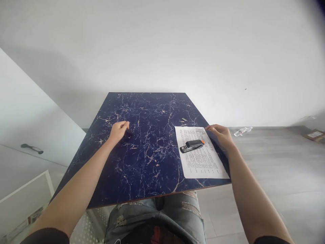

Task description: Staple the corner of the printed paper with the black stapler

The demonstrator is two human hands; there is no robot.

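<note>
My left hand is over the left-centre of the dark blue marbled table, its fingers curled together with nothing visible in them. Over on the right, my right hand is at the table's right edge, fingers stretched toward the upper right corner of a printed sheet of paper. Its fingertips are at or beside that corner; I cannot tell whether they touch it. A black stapler with an orange end lies across the middle of the sheet. Just beyond the paper's top edge is a small greenish item, too small to name.
A white wall stands behind the table. To the left is a white panel with a dark handle. On the grey floor at right lie a clear plastic item and a cardboard box. My legs in jeans are under the near edge.
</note>
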